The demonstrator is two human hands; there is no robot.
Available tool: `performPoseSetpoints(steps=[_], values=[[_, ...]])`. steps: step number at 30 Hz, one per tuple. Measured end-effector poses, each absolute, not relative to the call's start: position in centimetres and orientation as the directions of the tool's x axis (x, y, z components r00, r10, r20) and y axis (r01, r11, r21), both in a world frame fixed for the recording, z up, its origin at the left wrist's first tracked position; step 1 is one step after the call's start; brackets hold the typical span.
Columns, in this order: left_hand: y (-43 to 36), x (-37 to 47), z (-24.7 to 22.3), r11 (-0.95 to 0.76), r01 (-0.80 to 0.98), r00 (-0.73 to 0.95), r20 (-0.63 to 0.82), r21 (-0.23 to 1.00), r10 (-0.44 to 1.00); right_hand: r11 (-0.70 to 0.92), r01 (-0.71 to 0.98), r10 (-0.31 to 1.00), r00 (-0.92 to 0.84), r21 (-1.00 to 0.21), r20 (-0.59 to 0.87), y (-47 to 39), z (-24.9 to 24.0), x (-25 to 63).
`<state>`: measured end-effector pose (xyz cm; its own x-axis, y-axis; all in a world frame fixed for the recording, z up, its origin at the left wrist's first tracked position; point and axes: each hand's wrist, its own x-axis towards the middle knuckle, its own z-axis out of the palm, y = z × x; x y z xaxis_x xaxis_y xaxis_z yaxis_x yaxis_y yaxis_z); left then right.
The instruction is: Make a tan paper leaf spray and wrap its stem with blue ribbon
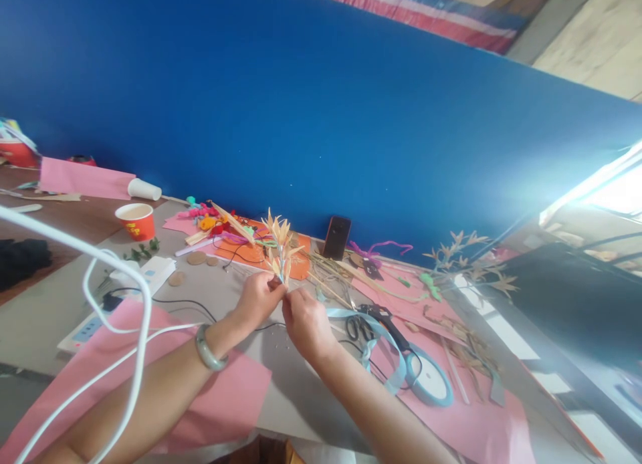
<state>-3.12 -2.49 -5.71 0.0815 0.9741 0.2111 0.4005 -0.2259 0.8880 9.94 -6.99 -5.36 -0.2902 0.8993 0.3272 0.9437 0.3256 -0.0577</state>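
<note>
A bunch of pale yellow, pointed artificial leaves or petals [281, 240] stands upright at the middle of the view. My left hand [259, 300], with a bracelet on the wrist, pinches its base. Close beside it on the right, my right hand [307, 320] has its fingers closed at the bottom of the same bunch; the exact grip is partly hidden. Light blue ribbon [394, 340] runs from near my right hand to a spool [429, 377]. Black-handled scissors [358, 327] lie right of my right hand.
Pink paper [231, 404] covers part of the table [301, 397]. A red paper cup [136, 222], a power strip [85, 327] and white cables [145, 317] are on the left. A phone [337, 237] leans on the blue partition [321, 116]. More yellow sprigs [459, 250] lie right.
</note>
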Motion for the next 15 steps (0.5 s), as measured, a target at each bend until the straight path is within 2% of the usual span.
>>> performPoseSetpoints(steps=[5,9,12,15], values=[[-2.28,-3.29,-5.66,-0.233,0.439,0.058,0.232,0.867,0.971,0.293,0.956,0.911,-0.28,0.004,0.302,-6.79,-5.14,9.37],[-2.27,-3.39,-5.43,-0.199,0.391,0.029,0.204,0.899,0.978,0.304,0.953,0.898,-0.285,-0.002,0.334,-6.49,-4.89,9.25],[-2.28,-3.47,-5.18,-0.163,0.34,0.022,0.165,0.926,0.986,0.361,0.93,0.87,-0.309,-0.07,0.385,-6.24,-4.74,9.6],[-2.22,-3.59,-4.85,-0.145,0.239,0.061,0.134,0.96,0.989,0.436,0.876,0.84,-0.316,-0.204,0.441,-6.0,-4.5,10.19]])
